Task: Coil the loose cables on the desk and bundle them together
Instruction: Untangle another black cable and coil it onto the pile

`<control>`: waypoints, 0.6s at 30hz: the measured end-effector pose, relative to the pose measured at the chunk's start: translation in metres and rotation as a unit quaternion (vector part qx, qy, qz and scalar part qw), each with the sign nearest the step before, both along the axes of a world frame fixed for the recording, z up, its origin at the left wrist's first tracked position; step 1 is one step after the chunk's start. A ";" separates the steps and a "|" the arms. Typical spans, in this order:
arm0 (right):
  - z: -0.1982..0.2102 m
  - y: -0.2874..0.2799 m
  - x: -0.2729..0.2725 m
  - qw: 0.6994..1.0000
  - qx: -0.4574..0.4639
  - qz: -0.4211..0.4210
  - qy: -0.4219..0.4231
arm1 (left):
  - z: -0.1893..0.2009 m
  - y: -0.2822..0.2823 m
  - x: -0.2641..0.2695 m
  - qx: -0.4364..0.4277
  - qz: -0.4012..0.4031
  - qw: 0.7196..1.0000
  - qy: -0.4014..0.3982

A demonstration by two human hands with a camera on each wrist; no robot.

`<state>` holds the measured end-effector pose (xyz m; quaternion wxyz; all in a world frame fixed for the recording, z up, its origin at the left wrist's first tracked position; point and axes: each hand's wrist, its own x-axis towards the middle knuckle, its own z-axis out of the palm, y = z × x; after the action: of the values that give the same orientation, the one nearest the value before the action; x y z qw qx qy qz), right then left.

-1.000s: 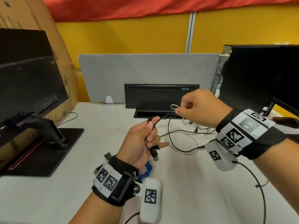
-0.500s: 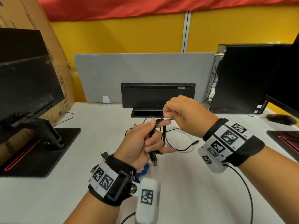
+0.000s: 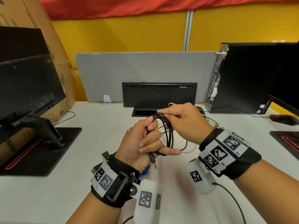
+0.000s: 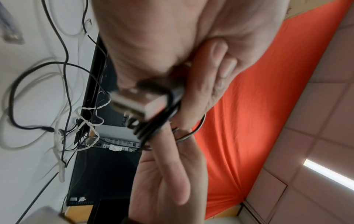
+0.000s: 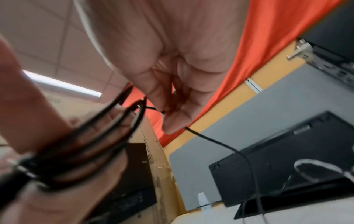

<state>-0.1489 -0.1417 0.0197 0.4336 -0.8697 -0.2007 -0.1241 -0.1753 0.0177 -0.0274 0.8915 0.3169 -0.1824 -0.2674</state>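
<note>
My left hand (image 3: 142, 143) holds the black cable (image 3: 168, 135) in several loops, fingers curled round the gathered strands so the coil cannot spring open; the USB plug (image 3: 153, 162) hangs below my fist, kept out of the winding; just above, my right hand (image 3: 182, 120) pinches the free run of the same cable at the top of the coil, I think to lay one more turn; beyond both hands the other loose cables (image 4: 57, 133), white and black, lie tangled on the desk (image 3: 100, 126), not yet coiled.
</note>
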 end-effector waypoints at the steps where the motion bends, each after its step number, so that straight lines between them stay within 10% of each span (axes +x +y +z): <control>1: 0.001 0.001 -0.002 0.995 0.067 0.018 0.067 | 0.000 0.000 0.000 0.003 0.007 1.000 0.002; 4: 0.003 0.001 -0.008 0.955 0.202 0.074 0.202 | 0.001 0.000 0.000 0.018 0.024 1.000 0.001; 9: -0.007 0.006 -0.014 0.998 -0.007 -0.001 0.060 | -0.001 -0.011 -0.002 0.076 0.021 0.997 -0.027; 18: -0.016 0.001 -0.016 0.982 -0.156 -0.103 -0.010 | 0.000 -0.016 0.006 0.262 0.196 0.943 -0.060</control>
<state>-0.1652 -0.1409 0.0033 0.2755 -0.9414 -0.1314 -0.1436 -0.1692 0.0018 -0.0278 0.7994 0.5839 -0.0930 -0.1063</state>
